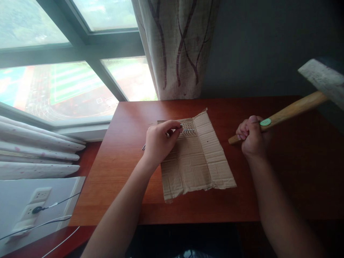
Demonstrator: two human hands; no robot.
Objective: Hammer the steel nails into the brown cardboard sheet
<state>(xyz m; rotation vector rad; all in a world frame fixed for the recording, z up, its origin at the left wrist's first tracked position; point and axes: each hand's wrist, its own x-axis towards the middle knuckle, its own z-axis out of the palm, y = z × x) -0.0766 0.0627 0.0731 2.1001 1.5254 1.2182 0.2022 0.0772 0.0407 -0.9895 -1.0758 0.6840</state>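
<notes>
My right hand (pixel 254 136) is wrapped round the wooden handle of a hammer (pixel 295 109), held up over the right side of the table with its heavy head raised to the upper right. Over a creased piece of cardboard (pixel 185 165), my left hand (pixel 162 138) is closed in a pinch on a small nail (pixel 181 125), mostly hidden by the fingertips. Beside those fingertips, several nails (pixel 188 131) stand in a row, with a grid of dark dots behind them. A few loose nails (pixel 143 147) stick out from behind my left hand.
The cardboard lies on a reddish-brown wooden table (pixel 120 179). A window (pixel 80 89) and a patterned curtain (pixel 177 46) border it at the back left. At the lower left, a wall socket (pixel 33 204) has a black plug and cables.
</notes>
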